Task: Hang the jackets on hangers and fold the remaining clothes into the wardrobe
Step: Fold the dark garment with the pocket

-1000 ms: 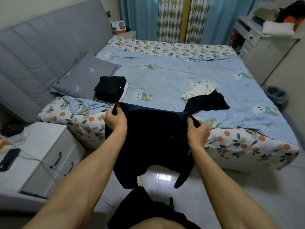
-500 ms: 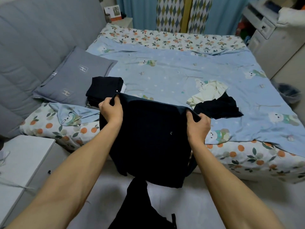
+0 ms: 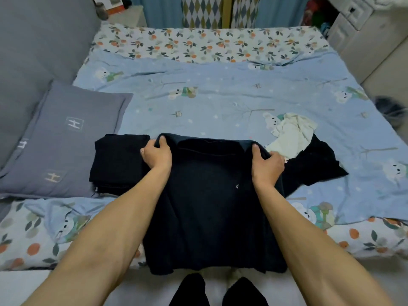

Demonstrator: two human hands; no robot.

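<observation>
Dark top [image 3: 212,206]: lowered from mid-air onto bed [image 3: 220,102], hem overhanging. Left hand [image 3: 157,156], right hand [image 3: 267,165]: fingers gripping shoulders. Ready for folding.

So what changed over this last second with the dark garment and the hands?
The dark garment, which hung in the air in front of the bed, has been brought forward and laid on the bed's edge, its lower part draping over. The left hand and right hand still grip its top corners. The folded dark pile and loose clothes stayed put.
</observation>
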